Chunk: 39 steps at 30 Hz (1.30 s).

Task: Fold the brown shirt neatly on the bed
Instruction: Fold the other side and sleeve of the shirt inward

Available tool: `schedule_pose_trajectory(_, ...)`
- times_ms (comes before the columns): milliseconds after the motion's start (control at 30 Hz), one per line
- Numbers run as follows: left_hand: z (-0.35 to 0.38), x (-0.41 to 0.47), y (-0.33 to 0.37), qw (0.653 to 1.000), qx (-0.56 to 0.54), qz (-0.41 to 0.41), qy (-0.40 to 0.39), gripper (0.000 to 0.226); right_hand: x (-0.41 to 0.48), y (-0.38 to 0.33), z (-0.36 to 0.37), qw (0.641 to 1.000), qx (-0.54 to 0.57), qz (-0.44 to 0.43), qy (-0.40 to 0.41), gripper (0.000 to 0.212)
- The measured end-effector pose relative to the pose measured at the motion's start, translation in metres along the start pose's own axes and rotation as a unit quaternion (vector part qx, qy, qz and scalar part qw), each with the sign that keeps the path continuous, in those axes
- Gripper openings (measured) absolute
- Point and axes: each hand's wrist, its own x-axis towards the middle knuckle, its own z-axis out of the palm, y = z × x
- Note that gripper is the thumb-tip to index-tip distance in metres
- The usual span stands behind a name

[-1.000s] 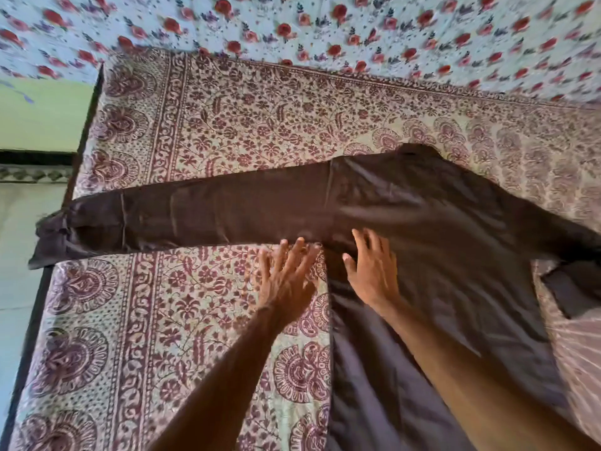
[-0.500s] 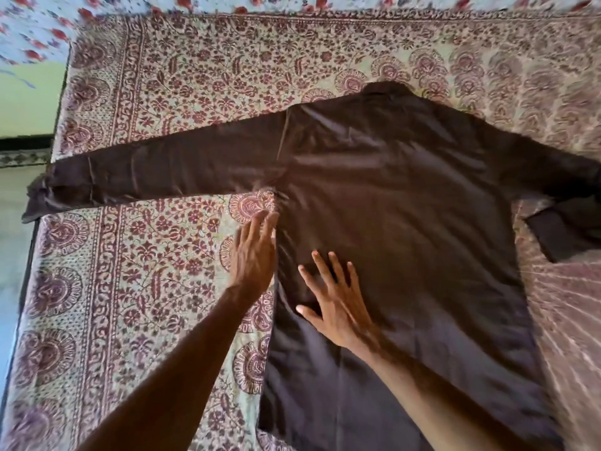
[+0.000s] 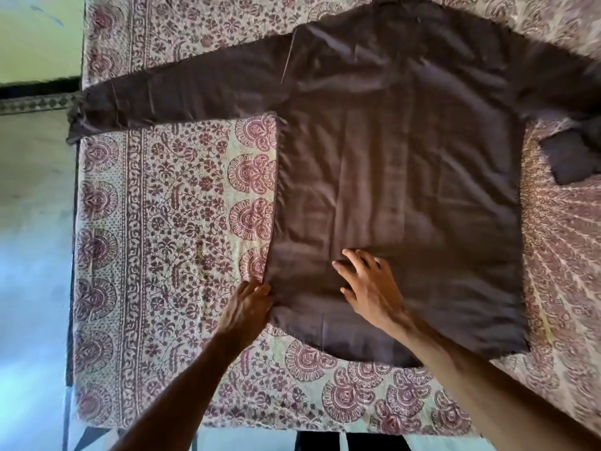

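Observation:
The brown shirt [image 3: 406, 164] lies flat on the bed [image 3: 169, 222], collar away from me, hem toward me. Its left sleeve stretches out past the bed's left edge; the right sleeve bends back at the right, its cuff lying on the sheet. My left hand [image 3: 248, 307] sits at the shirt's lower left side edge, fingers touching the fabric edge. My right hand [image 3: 370, 288] rests flat on the lower part of the shirt, fingers spread.
A patterned maroon-and-cream sheet covers the bed. The bed's left edge and near edge are in view, with pale floor [image 3: 32, 255] to the left. A green wall [image 3: 35, 37] shows at the upper left.
Both hands slid down the shirt toward the hem, the left along the side edge, the right over the body. The view moved back, and the hem and near bed edge now show.

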Motion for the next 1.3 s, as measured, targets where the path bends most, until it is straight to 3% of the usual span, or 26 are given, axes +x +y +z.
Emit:
schedule_pose_trajectory(133,-0.008,0.023,0.025,0.999,-0.020,-0.039,0.022,0.018,-0.022,0.001,-0.007,0.995,0.081,0.003,0.056,0.028)
schedule_pose_trajectory(233,-0.011,0.067,0.062,0.995,-0.086,-0.048,0.032,0.025,-0.033,0.030,-0.018,0.981,0.113,0.103,0.119,0.025)
schedule_pose_trajectory(367,0.002,0.123,0.127,0.998,-0.058,0.016,-0.029,0.049,-0.077,0.093,-0.025,0.964,0.033,0.261,0.044,0.050)
schedule_pose_trajectory(500,0.032,0.104,0.190,0.991,0.035,0.042,-0.121,0.067,-0.160,0.128,-0.009,0.955,0.003,0.287,-0.079,0.088)
schedule_pose_trajectory(633,0.055,0.070,0.247,0.983,-0.014,0.025,-0.179,0.058,-0.223,0.160,-0.007,0.965,0.072,0.226,-0.111,0.062)
schedule_pose_trajectory(733,0.049,0.106,0.288,0.981,-0.081,-0.017,-0.176,0.042,-0.217,0.209,-0.019,0.964,0.159,0.186,-0.106,0.036)
schedule_pose_trajectory(933,0.036,0.257,0.355,0.982,-0.135,-0.099,-0.091,0.030,-0.147,0.335,-0.071,0.931,0.238,0.267,0.071,0.025)
schedule_pose_trajectory(1033,0.036,0.337,0.372,0.982,-0.143,-0.095,-0.079,0.034,-0.103,0.396,-0.103,0.878,0.289,0.361,0.123,0.017)
schedule_pose_trajectory(1133,0.027,0.402,0.387,0.986,-0.144,-0.074,-0.038,0.045,-0.065,0.440,-0.132,0.777,0.391,0.472,0.145,0.026)
schedule_pose_trajectory(1167,0.024,0.422,0.393,0.988,-0.138,-0.071,-0.026,0.049,-0.054,0.450,-0.143,0.722,0.451,0.498,0.162,0.027)
schedule_pose_trajectory(1267,0.015,0.467,0.410,0.991,-0.121,-0.059,-0.006,0.052,-0.028,0.469,-0.162,0.503,0.659,0.501,0.249,0.010)
schedule_pose_trajectory(1300,0.014,0.477,0.414,0.991,-0.125,-0.056,0.005,0.050,-0.020,0.473,-0.162,0.473,0.670,0.511,0.257,0.014)
